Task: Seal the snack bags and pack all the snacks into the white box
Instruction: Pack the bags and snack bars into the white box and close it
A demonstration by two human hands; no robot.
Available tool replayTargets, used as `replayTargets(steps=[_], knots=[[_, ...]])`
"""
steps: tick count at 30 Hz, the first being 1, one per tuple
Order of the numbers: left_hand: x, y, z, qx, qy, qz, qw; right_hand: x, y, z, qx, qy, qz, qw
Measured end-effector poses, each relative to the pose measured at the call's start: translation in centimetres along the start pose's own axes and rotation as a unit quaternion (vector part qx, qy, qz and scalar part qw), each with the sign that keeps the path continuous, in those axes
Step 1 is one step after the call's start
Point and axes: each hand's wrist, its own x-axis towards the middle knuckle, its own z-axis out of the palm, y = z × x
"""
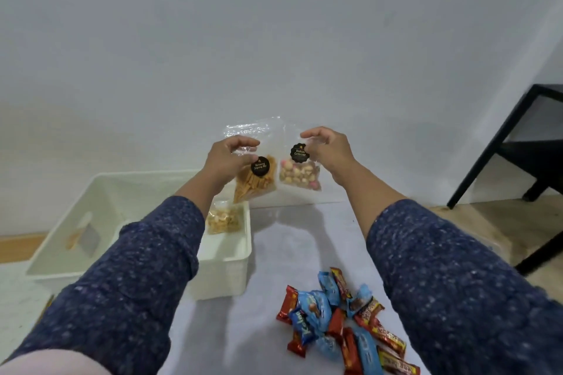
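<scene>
Two bags aloft | my left hand [227,155] pinches stick-snack bag [254,181], right hand [327,146] pinches biscuit bag [300,175], beside white box [219,265] | risk I judge: unsealed tops spill if tilted.

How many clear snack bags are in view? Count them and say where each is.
3. The orange-sticks bag hangs from the left hand, the biscuit bag from the right hand, and one nut bag lies inside the white box. The left sleeve may hide more there.
</scene>
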Motion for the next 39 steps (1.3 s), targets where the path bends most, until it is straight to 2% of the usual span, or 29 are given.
replayTargets(steps=[9,16,24,32,39], knots=[[-4.8,-2.7,-9.7,0.028,0.099,-0.075,0.992,-0.4,-0.4,11.5,0.024,-0.121,-0.004,0.992],[-6.9,-7.2,-13.7,0.026,0.098,-0.136,0.985,-1.8,2.4,17.6,-0.017,-0.157,0.029,0.987],[-4.5,-13.6,-17.0,0.037,-0.001,-0.21,0.977,-1.9,6.8,21.7,-0.057,-0.151,0.103,0.981],[-0.5,-18.2,-16.0,0.036,-0.087,-0.239,0.967,-0.3,10.6,22.9,-0.082,-0.093,0.174,0.977],[2.1,-20.9,-15.8,0.013,-0.106,-0.255,0.961,1.3,12.8,24.0,-0.089,-0.076,0.203,0.972]])
